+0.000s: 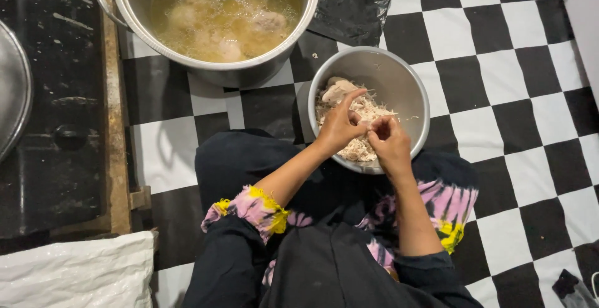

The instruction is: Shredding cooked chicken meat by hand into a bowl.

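A metal bowl sits on the floor against my knees, holding shredded pale chicken and a whole piece at its left. My left hand and my right hand hover over the bowl's near side. Both pinch a small piece of chicken between their fingertips. A large metal pot of yellow broth with chicken pieces stands at the top, to the left of the bowl.
The floor is black and white checkered. A black plastic bag lies next to the pot. A dark stove surface with a wooden edge runs along the left. A white sack lies at the bottom left.
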